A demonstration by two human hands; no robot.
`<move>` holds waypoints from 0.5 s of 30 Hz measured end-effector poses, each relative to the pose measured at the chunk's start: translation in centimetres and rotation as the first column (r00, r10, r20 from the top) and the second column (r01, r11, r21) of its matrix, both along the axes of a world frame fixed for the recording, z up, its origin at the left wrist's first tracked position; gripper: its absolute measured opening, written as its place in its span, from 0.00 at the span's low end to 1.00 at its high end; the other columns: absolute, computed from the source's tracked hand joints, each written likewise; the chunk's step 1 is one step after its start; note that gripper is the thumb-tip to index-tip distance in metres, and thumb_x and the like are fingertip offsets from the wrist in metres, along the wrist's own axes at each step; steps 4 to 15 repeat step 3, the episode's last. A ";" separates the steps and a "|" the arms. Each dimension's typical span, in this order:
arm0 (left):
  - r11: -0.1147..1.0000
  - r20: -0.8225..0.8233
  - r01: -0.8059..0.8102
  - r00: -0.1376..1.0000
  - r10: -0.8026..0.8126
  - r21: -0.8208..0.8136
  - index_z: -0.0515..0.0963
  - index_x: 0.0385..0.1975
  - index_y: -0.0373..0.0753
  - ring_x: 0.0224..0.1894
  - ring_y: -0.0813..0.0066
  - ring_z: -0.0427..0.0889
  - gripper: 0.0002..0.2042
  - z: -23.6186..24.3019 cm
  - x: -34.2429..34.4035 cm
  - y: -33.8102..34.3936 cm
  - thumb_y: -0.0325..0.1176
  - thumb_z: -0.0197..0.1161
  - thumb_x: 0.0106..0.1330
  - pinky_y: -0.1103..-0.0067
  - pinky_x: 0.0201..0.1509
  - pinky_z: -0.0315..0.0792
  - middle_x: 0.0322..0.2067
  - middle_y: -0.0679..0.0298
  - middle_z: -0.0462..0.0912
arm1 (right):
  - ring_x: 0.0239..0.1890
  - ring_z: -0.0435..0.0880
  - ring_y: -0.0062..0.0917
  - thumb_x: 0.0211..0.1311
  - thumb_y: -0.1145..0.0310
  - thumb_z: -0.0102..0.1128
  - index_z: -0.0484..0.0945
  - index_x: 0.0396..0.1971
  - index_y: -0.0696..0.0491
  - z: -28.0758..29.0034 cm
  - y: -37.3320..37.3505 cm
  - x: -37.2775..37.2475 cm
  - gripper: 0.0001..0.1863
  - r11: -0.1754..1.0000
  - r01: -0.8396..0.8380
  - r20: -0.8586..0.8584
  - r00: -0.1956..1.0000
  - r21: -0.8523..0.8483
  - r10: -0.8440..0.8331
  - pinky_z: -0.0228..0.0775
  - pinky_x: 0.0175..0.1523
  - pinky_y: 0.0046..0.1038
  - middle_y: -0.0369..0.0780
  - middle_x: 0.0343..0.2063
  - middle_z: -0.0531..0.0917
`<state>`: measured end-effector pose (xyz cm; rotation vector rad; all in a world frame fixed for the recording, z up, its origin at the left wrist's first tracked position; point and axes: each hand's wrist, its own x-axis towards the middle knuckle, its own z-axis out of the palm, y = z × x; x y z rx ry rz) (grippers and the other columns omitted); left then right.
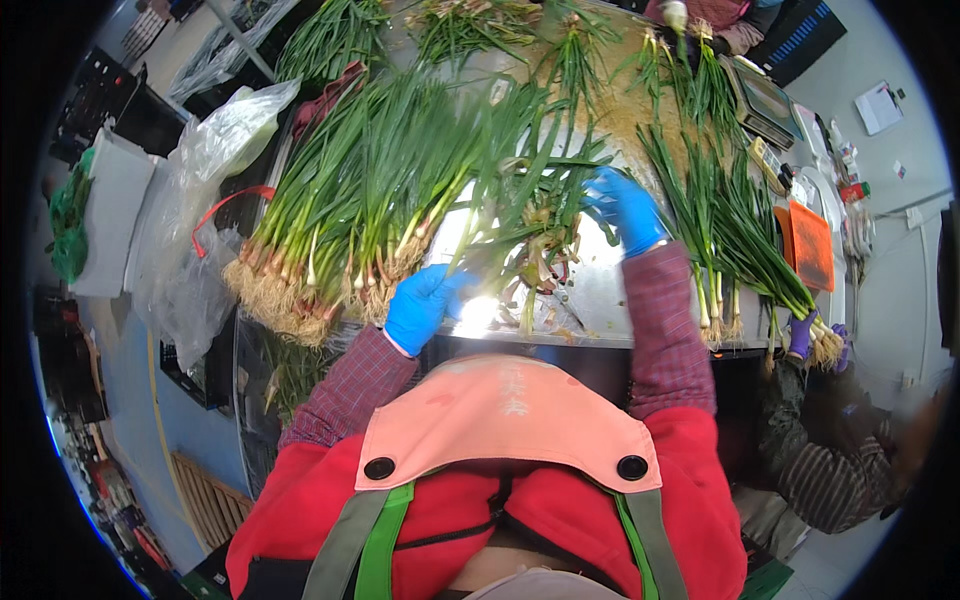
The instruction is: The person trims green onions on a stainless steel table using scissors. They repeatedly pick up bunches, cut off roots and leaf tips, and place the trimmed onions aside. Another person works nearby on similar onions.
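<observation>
My left hand (425,303), in a blue glove, is closed at the near table edge around the lower end of a green garlic stalk (463,238); motion blurs its fingertips. To its left lies a big pile of green garlic (370,190), roots toward me and leaves pointing away. My right hand (630,210), also blue-gloved, is raised over the table with curled fingers beside some long leaves (575,162). What it grips is hidden. Between my hands lies a heap of peeled leaves and trimmings (545,245) on the metal table (610,322).
At right, a co-worker's purple-gloved hand (803,335) touches another green garlic bunch (735,230). Across the table another person's sleeve (742,38) shows. A clear plastic bag (190,260) hangs at the left edge. A scale (765,100) and an orange packet (810,245) stand at right.
</observation>
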<state>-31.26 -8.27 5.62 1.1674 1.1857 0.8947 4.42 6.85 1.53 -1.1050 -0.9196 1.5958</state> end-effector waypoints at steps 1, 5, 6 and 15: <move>1.000 0.009 0.008 1.000 -0.008 0.011 0.80 0.45 0.33 0.22 0.82 0.77 0.14 -0.4 0.4 0.0 0.37 0.56 0.72 0.85 0.28 0.70 0.24 0.66 0.80 | 0.38 0.86 0.26 0.68 0.62 0.54 0.75 0.50 0.54 1.0 -1.5 -3.7 0.16 0.998 -0.053 0.016 0.998 -0.039 0.054 0.77 0.36 0.22 0.40 0.43 0.85; 0.991 -0.128 0.033 0.992 -0.016 0.128 0.80 0.49 0.39 0.23 0.81 0.78 0.12 -1.3 1.0 0.0 0.36 0.58 0.71 0.84 0.29 0.71 0.23 0.65 0.80 | 0.40 0.86 0.28 0.68 0.58 0.54 0.71 0.57 0.52 2.9 -3.6 -11.2 0.22 0.997 -0.058 0.027 0.998 0.043 0.057 0.79 0.40 0.27 0.41 0.50 0.82; 0.991 -0.128 0.033 0.992 -0.016 0.128 0.80 0.49 0.39 0.23 0.81 0.78 0.12 -1.3 1.0 0.0 0.36 0.58 0.71 0.84 0.29 0.71 0.23 0.65 0.80 | 0.40 0.86 0.28 0.68 0.58 0.54 0.71 0.57 0.52 2.9 -3.6 -11.2 0.22 0.997 -0.058 0.027 0.998 0.043 0.057 0.79 0.40 0.27 0.41 0.50 0.82; 0.991 -0.128 0.033 0.992 -0.016 0.128 0.80 0.49 0.39 0.23 0.81 0.78 0.12 -1.3 1.0 0.0 0.36 0.58 0.71 0.84 0.29 0.71 0.23 0.65 0.80 | 0.40 0.86 0.28 0.68 0.58 0.54 0.71 0.57 0.52 2.9 -3.6 -11.2 0.22 0.997 -0.058 0.027 0.998 0.043 0.057 0.79 0.40 0.27 0.41 0.50 0.82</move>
